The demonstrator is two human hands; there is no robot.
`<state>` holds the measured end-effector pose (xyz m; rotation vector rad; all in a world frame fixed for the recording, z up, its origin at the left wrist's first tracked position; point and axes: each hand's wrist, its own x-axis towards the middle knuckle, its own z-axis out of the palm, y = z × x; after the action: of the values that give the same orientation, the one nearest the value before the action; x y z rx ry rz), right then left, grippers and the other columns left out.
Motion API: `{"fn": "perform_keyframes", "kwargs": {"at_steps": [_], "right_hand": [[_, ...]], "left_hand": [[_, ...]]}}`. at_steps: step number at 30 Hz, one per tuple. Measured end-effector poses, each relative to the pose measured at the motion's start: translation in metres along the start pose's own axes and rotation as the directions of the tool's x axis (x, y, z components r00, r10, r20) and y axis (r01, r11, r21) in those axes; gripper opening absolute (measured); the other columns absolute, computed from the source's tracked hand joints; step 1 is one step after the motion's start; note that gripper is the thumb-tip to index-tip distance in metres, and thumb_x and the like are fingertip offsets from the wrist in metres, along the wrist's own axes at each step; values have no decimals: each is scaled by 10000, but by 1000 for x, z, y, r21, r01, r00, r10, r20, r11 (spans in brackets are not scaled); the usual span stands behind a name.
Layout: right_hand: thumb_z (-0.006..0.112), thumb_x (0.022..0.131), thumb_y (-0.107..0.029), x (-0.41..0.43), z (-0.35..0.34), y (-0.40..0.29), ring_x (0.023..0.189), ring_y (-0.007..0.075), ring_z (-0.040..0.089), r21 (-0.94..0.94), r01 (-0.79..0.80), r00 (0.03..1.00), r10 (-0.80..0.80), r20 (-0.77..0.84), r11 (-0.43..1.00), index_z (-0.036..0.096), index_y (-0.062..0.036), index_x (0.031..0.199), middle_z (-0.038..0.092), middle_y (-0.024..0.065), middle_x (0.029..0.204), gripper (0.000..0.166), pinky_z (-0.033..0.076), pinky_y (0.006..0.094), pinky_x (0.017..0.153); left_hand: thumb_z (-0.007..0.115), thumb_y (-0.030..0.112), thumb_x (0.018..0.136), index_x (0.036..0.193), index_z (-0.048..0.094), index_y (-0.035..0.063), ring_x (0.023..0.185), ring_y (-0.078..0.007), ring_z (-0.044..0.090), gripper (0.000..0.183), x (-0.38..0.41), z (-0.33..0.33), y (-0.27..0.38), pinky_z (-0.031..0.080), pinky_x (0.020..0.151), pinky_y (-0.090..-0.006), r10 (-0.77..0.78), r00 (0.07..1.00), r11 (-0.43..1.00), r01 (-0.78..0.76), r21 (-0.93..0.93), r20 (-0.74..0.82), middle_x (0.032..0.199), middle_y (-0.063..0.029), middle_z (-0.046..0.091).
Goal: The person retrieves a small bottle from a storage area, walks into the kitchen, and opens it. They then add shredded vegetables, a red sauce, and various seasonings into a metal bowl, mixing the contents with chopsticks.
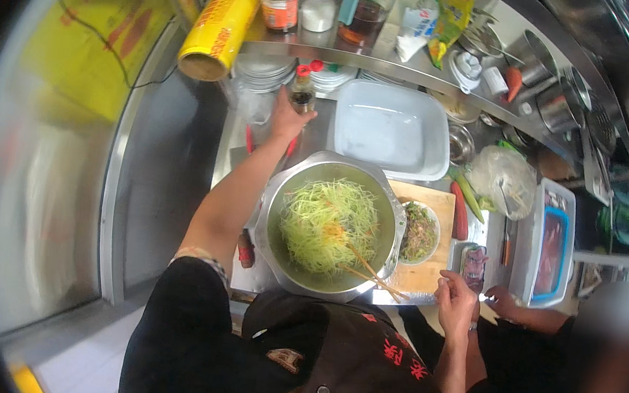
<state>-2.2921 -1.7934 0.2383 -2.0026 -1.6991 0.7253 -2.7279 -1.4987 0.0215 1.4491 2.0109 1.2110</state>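
Note:
My left hand [290, 118] is stretched to the back of the counter, wrapped around a glass bottle [302, 97] of dark sauce with a red cap. Before me stands a large steel basin [392, 205] of pale green shredded vegetable [324, 209], with an orange-yellow patch near its middle. Wooden chopsticks [370, 270] lean in the shreds and cross the basin's near right rim. My right hand [456, 299] hovers right of the basin, fingers loosely curled, with nothing visible in it. A white bowl [420, 232] of chopped greens and brownish bits sits on a wooden cutting board [448, 206].
Behind the basin is a white plastic tub [387, 170]. At right, a co-worker's hand [503, 302] is near packed meat [474, 267] and a plastic bin [527, 244]. Jars, a pitcher [367, 13] and a yellow film roll [221, 23] stand on the overhead shelf [319, 53].

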Motion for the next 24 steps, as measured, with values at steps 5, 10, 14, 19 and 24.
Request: {"fn": "perform_keyframes", "kwargs": {"at_steps": [5, 10, 14, 19, 24], "right_hand": [[608, 919, -87, -40, -1, 25, 570, 115, 608, 112, -139, 984, 150, -96, 984, 662, 9, 1038, 632, 88, 655, 162, 480, 265, 543], [608, 892, -27, -52, 3, 36, 540, 140, 614, 88, -108, 988, 116, -98, 990, 655, 21, 1023, 620, 101, 622, 147, 480, 281, 510], [607, 892, -21, -34, 3, 31, 522, 145, 604, 95, 16, 996, -8, -84, 995, 661, 18, 1020, 610, 105, 602, 144, 468, 286, 499], [611, 899, -52, -18, 5, 30, 533, 159, 612, 115, -4, 997, 13, -78, 993, 669, 6, 1022, 629, 107, 615, 148, 470, 294, 511], [599, 924, -78, -7, 15, 37, 568, 118, 590, 139, 47, 999, -46, -9, 989, 655, 13, 1044, 617, 72, 648, 161, 462, 268, 528]], "left_hand": [[896, 266, 605, 1305, 429, -7, 1110, -333, 607, 885, 9, 32, -5, 474, 959, -405, -89, 995, 990, 85, -111, -33, 1209, -190, 612], [880, 213, 640, 1187, 487, 20, 1104, -324, 600, 701, 9, 19, -5, 484, 923, -410, -44, 997, 980, 57, -191, 69, 1194, -150, 611], [834, 193, 707, 1222, 500, 22, 1103, -311, 594, 637, -14, -4, -15, 500, 869, -400, 196, 960, 978, -178, 105, -199, 1208, -129, 606], [762, 132, 781, 1279, 494, 30, 1060, -258, 605, 575, -65, -94, 81, 507, 807, -348, 278, 958, 953, -285, -102, -75, 1193, -121, 604], [757, 100, 767, 1264, 511, 27, 1060, -253, 592, 559, -35, -153, 203, 501, 810, -342, 525, 805, 812, -571, -119, -277, 1162, -120, 585]]}}
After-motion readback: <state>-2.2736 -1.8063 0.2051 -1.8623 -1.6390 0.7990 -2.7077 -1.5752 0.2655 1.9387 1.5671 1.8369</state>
